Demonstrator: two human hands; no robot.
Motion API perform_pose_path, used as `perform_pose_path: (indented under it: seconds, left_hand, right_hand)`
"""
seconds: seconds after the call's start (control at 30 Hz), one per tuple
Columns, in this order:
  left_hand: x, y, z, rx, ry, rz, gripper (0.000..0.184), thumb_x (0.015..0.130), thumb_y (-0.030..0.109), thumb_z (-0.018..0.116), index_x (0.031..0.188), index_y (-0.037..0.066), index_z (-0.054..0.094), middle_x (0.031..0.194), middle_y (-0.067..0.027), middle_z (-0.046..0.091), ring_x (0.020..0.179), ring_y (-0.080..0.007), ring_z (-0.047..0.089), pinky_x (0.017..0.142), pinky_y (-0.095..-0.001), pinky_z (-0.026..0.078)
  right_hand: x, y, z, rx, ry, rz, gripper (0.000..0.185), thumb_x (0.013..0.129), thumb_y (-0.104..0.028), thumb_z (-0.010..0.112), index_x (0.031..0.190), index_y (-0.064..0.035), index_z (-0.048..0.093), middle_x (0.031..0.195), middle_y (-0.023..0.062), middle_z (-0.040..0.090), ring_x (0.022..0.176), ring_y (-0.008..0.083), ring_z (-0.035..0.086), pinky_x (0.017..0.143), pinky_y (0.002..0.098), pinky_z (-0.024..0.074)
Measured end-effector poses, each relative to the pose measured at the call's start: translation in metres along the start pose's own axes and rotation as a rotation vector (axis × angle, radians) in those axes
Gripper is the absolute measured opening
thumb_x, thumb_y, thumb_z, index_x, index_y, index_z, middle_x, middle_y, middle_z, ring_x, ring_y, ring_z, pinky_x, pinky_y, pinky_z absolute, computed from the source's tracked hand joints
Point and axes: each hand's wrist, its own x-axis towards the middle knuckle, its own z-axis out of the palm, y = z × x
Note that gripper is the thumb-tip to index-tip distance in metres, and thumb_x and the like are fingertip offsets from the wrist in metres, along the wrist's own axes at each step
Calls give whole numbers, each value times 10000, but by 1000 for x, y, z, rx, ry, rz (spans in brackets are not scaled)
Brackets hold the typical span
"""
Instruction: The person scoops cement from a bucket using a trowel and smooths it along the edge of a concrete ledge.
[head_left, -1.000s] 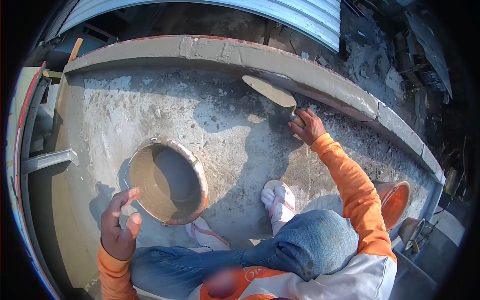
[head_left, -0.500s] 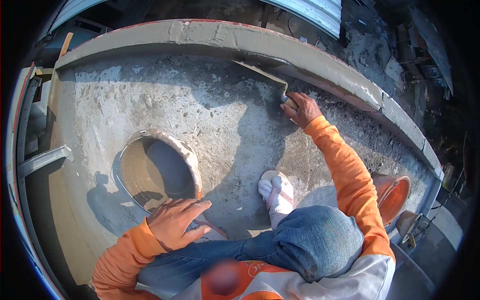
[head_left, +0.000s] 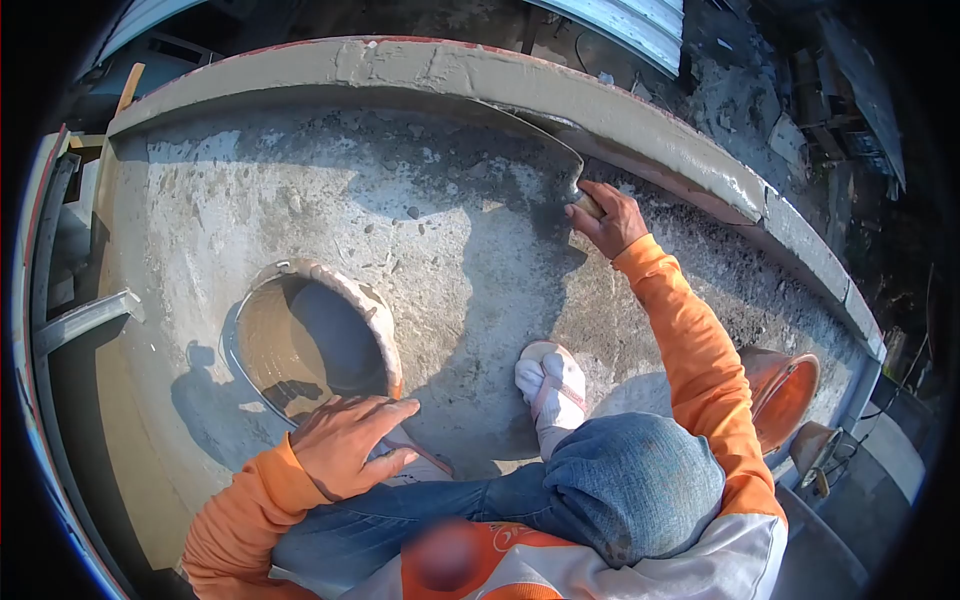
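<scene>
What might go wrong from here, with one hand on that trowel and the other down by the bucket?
The trowel, in the right hand, might gouge the low wall's smooth coating if it tilts. The bucket stands right by a foot and the left hand, so a shift or reach might knock it and slop its contents.

The floor [head_left: 430,290] is mottled grey, the wall [head_left: 420,68] grey with a red outer edge. The bucket [head_left: 377,320] has a grey-smeared rim and an orange patch; the tub [head_left: 787,398] near the floor's right edge is orange. The sleeves [head_left: 695,335] are orange, the jeans [head_left: 635,480] faded blue, the sock [head_left: 540,378] white.
</scene>
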Motion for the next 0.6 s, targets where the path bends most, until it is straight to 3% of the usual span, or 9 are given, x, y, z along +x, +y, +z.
perform_pose_path:
  seconds: [0.13,0.23,0.43,0.5,0.6]
  left_hand:
    - [-5,-1,1,13,63,15,488,808,266,660,1209,22,525,1079,-188,598,989,-348,578,856,-395,458]
    - [-12,-6,2,-5,89,8,486,805,258,662,1204,15,528,1073,-189,601,986,-346,579,855,-394,458]
    - [-7,-5,-1,-15,53,11,485,806,261,661,1204,17,527,1060,-182,606,976,-346,582,849,-395,460]
    - [-2,-4,-1,12,21,23,482,809,264,657,1207,27,523,1042,-177,608,960,-346,586,835,-398,464]
    - [0,-3,2,28,67,86,482,813,271,655,1210,36,519,1025,-176,608,944,-350,588,823,-401,467]
  right_hand:
    - [0,2,-29,25,-56,100,467,796,-356,678,1069,16,607,922,199,650,839,294,655,754,339,505]
    - [-23,14,-51,3,-73,170,469,804,-368,673,1074,11,612,874,176,660,788,261,665,719,330,513]
    - [-55,11,-44,173,-38,379,478,792,-339,692,1079,33,601,877,200,657,789,237,667,704,339,515]
    - [-35,-6,-37,14,-40,29,418,796,-267,674,1077,31,591,908,186,633,794,304,646,717,346,505]
    - [-5,-12,-8,-110,-109,-71,427,817,-307,625,1120,-11,568,946,179,599,843,368,605,754,408,496]
